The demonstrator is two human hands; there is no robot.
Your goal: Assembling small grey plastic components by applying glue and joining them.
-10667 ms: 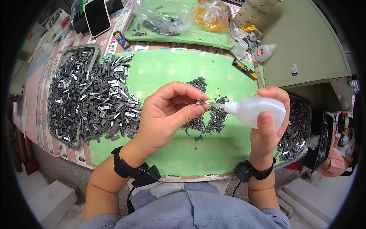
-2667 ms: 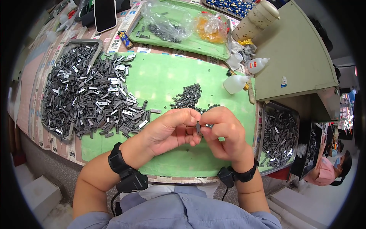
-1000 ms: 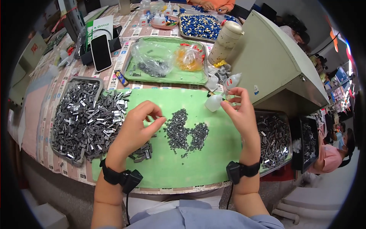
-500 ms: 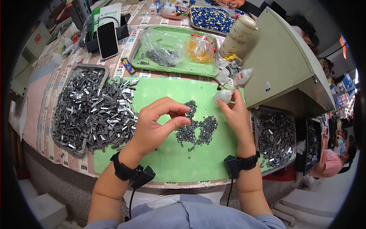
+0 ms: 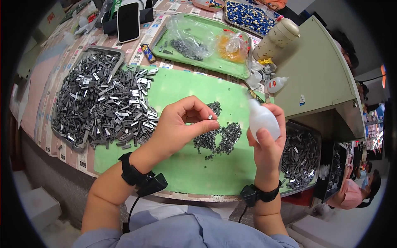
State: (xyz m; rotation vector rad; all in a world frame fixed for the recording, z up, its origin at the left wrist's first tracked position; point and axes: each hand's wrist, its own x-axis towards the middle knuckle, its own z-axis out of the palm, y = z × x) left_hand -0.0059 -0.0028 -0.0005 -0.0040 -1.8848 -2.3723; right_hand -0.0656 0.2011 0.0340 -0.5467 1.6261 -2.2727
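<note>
A heap of grey metal pieces (image 5: pixel 103 105) spills from a tray at the left of the bench (image 5: pixel 45 78). The left hand (image 5: pixel 180 126) pinches a small metal part (image 5: pixel 210 117) above the green mat (image 5: pixel 194 169). The right hand (image 5: pixel 269 142) grips a white squeeze bottle (image 5: pixel 261 120) just beside it.

With the mat (image 5: pixel 182 173) as landmark: the small bits (image 5: pixel 221 136) lie on its middle, and the heap of parts (image 5: pixel 103 109) spills over its left edge from a tray (image 5: pixel 108 50) on that side. Behind the mat sits a second tray (image 5: pixel 215 62) holding two bags (image 5: pixel 194 35), with a phone (image 5: pixel 128 15) left of it and a jar (image 5: pixel 276 34) right of it. Right of the mat stands a box (image 5: pixel 318 78), with a bin of parts (image 5: pixel 302 155) just before it.
</note>
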